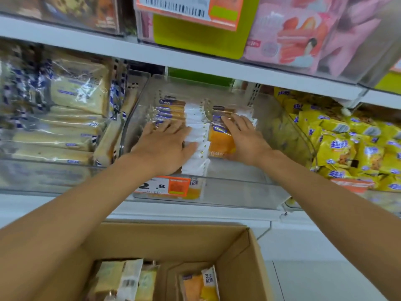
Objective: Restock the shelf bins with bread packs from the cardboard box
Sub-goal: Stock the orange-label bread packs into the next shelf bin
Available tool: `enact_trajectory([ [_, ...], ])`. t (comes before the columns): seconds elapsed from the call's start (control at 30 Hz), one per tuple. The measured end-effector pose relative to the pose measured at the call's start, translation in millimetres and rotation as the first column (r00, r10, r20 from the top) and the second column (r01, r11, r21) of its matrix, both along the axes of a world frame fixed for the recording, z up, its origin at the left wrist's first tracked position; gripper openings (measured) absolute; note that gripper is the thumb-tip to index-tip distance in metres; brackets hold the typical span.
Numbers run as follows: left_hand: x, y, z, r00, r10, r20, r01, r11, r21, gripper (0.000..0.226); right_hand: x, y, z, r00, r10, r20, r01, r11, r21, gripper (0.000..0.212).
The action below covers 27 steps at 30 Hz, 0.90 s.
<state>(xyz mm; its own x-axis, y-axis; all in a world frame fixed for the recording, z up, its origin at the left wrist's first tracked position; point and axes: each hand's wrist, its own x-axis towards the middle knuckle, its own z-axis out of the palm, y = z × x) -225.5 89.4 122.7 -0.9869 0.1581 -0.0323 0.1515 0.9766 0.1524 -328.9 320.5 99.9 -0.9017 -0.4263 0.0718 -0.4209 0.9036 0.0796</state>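
White shelf (195, 64) w/ clear bin (238, 192)

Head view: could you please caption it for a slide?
Left hand and right hand rest on bread packs in a clear bin; cardboard box below.

Free room at bin (238, 190) R side; bread packs (196, 124) L & ctr
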Motion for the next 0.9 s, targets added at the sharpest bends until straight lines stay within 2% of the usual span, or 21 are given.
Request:
enact_trajectory([
  [0.13,-3.3,-2.6,1.9,1.0,0.018,-0.018,-0.017,0.999,0.051,0.063,18.2,-7.2,16.0,0.999,-0.044,0.004,0.045,0.994,-0.104,0.11],
  [0.23,0.0,-2.3,5.3,0.994,0.049,-0.097,-0.027,0.977,0.21,0.058,52.0,-10.6,17.9,0.996,-0.047,-0.075,0.019,0.941,-0.338,0.079],
  [0.3,14.4,1.0,8.5,0.966,0.108,-0.233,-0.032,0.951,0.307,0.043,80.5,-15.7,15.8,0.977,-0.046,-0.21,-0.058,0.884,-0.465,0.054],
  [0.37,39.9,7.2,9.2,0.928,0.163,-0.336,-0.043,0.94,0.338,0.024,113.5,-23.2,13.7,0.948,-0.017,-0.317,-0.167,0.822,-0.544,0.034],
  [0.47,87.0,16.0,2.2,0.91,0.246,-0.333,-0.104,0.915,0.391,0.011,167.1,-37.8,1.2,0.945,0.049,-0.323,-0.256,0.727,-0.638,0.016],
  [0.53,114.6,14.9,-20.8,0.929,0.289,-0.232,-0.181,0.9,0.397,0.013,198.5,-45.0,-23.8,0.971,0.101,-0.218,-0.224,0.715,-0.662,0.011],
  [0.63,152.6,1.7,-77.8,0.941,0.338,0.019,-0.32,0.869,0.378,0.015,234.2,-44.7,-85.0,0.972,0.178,0.153,-0.052,0.799,-0.599,0.013],
  [0.7,174.0,-12.5,-122.2,0.911,0.362,0.199,-0.412,0.838,0.358,0.021,245.4,-39.6,-137.9,0.908,0.159,0.387,0.031,0.897,-0.441,0.02],
  [0.77,192.3,-28.3,-164.1,0.853,0.393,0.344,-0.506,0.786,0.355,0.024,247.4,-33.5,-193.4,0.812,0.084,0.578,0.121,0.944,-0.306,0.029],
  [0.83,205.4,-42.1,-200.8,0.798,0.42,0.433,-0.582,0.725,0.368,0.026,242.2,-30.0,-242.4,0.726,-0.025,0.687,0.22,0.955,-0.198,0.037],
  [0.9,216.7,-51.1,-225.6,0.747,0.435,0.503,-0.646,0.656,0.391,0.02,234.8,-23.8,-279.4,0.668,-0.105,0.737,0.251,0.964,-0.089,0.043],
])
